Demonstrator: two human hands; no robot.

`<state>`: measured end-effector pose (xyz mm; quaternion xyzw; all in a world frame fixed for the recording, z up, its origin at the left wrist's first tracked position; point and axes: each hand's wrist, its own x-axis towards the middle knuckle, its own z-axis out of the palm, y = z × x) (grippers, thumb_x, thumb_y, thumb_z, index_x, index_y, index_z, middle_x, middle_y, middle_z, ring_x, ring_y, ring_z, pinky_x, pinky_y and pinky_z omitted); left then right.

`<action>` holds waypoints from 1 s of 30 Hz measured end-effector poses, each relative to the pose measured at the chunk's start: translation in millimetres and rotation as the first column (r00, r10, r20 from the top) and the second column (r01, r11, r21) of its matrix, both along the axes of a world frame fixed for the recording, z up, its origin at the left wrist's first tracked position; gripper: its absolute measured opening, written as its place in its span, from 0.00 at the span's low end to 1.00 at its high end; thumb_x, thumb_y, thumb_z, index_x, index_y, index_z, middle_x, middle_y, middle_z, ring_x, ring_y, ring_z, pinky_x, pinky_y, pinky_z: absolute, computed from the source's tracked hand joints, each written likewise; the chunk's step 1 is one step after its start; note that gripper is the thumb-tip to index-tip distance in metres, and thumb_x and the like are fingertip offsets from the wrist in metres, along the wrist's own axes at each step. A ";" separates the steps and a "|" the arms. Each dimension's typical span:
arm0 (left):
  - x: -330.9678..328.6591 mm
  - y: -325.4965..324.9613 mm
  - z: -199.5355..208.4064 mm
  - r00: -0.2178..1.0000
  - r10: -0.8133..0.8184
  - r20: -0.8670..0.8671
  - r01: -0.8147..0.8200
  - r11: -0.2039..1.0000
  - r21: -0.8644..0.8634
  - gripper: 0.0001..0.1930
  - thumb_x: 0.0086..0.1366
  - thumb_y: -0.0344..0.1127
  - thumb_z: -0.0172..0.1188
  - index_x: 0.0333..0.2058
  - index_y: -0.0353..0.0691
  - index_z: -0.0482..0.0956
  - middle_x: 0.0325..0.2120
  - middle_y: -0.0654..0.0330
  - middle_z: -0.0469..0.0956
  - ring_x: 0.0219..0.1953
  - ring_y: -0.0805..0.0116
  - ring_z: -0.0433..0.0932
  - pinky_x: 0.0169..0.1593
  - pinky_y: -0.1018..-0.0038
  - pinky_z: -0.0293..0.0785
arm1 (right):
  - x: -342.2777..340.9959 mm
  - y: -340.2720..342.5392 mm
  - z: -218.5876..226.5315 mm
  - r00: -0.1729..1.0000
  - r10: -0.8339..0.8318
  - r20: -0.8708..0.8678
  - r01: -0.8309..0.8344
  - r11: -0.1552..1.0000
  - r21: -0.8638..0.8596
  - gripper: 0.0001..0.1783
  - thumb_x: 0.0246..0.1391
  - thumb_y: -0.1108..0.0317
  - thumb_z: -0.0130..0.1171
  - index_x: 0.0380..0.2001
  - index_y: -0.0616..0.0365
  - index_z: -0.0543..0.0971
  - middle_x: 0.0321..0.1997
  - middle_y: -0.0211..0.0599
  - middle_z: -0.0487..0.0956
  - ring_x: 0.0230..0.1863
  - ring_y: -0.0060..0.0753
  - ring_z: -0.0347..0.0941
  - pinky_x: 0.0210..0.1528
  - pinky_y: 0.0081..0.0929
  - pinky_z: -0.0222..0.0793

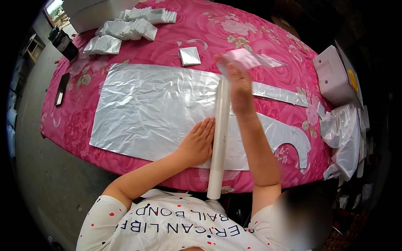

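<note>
A thin silvery-white plastic sheet lies spread across the table, creased, with a curved cut-out at its right end. Across it rests a long, pale translucent roll, its near end reaching past the table's front edge. My left hand is flat on the sheet, fingers together and stretched out, the tips against the roll's left side. Above the roll's far end, my right hand is raised and blurred by motion. Its fingers are closed on a thin, pinkish-looking translucent piece of plastic film, which trails to the right.
Folded silvery packets lie in rows at the back left; one folded square sits apart. A dark bottle and a flat dark object are at the left. A white box and plastic bags stand right.
</note>
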<state>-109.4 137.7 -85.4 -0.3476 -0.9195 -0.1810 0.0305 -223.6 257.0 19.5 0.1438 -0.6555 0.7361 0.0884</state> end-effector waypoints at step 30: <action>-114.9 3.5 28.6 0.380 -0.481 0.790 -0.887 0.052 0.459 0.32 0.68 0.51 0.38 0.57 0.25 0.53 0.56 0.46 0.60 0.59 0.61 0.61 0.63 0.69 0.56 | 110.3 78.3 -67.5 0.917 0.377 -0.129 -0.020 0.367 0.930 0.33 0.56 0.46 0.44 0.58 0.56 0.64 0.65 0.43 0.58 0.67 0.49 0.49 0.65 0.43 0.45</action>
